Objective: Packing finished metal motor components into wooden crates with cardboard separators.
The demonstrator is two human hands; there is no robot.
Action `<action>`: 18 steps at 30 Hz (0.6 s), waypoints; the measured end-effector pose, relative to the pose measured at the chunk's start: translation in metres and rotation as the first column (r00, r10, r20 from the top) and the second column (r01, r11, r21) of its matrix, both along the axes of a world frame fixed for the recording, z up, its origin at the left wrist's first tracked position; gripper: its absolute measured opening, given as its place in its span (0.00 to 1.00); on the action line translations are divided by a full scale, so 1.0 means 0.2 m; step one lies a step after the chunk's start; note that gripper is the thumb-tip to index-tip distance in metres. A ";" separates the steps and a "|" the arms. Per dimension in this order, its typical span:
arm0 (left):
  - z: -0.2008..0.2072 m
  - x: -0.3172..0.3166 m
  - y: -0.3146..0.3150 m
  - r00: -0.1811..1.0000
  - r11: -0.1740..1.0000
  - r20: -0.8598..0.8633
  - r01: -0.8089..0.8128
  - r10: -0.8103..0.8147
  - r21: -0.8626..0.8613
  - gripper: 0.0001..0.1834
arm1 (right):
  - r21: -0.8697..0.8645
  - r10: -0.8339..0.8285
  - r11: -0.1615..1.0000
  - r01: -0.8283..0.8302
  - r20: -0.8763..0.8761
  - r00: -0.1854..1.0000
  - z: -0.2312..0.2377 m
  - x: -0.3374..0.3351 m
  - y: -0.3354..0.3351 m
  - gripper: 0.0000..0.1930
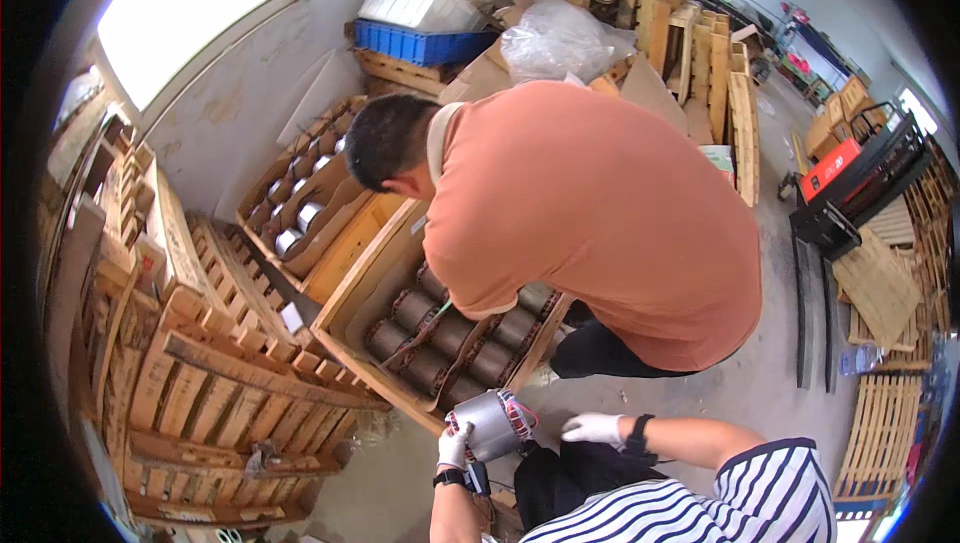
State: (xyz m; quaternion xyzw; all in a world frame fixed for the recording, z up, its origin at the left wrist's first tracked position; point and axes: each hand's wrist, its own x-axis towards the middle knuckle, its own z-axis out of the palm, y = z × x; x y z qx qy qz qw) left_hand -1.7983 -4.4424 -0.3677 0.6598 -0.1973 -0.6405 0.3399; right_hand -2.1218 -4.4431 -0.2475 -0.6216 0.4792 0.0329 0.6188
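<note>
My left hand (pixel 455 446), in a white glove, grips the end of a motor stator (pixel 487 425), a silver cylinder with windings and red and white leads at its ends. The stator is beside the near edge of a wooden crate (pixel 375 378). To its right, apart from it, my gloved right hand (pixel 593 429) hovers over my dark trousers, fingers stretched out and holding nothing visible. Rows of brown-wound stators (pixel 425 368) lie in the crate. A co-worker (pixel 600 213) in an orange-brown shirt bends over the crate; their hands are mostly hidden.
Behind the crate stands another wooden box (pixel 310 208) of silver parts. Wooden pallets (pixel 215 393) crowd the left side. A red and black pallet truck (pixel 835 178) is at the right, near more pallets (pixel 878 438). A blue bin (pixel 420 43) sits at the back.
</note>
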 end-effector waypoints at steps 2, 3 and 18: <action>0.11 -0.04 -0.04 0.999 0.999 0.028 0.017 -0.019 0.048 0.16 | 0.110 -0.055 0.992 0.065 -0.089 0.995 0.10 -0.16 0.04 0.27; 0.14 -0.04 -0.04 0.999 0.999 0.030 0.020 -0.022 0.042 0.16 | 0.124 -0.049 0.990 0.064 -0.118 0.992 0.13 -0.21 0.05 0.27; 0.02 0.00 -0.01 1.000 0.999 -0.015 -0.021 0.022 0.045 0.16 | -0.118 -0.223 0.974 0.191 -0.409 0.885 -0.04 -0.27 0.21 0.28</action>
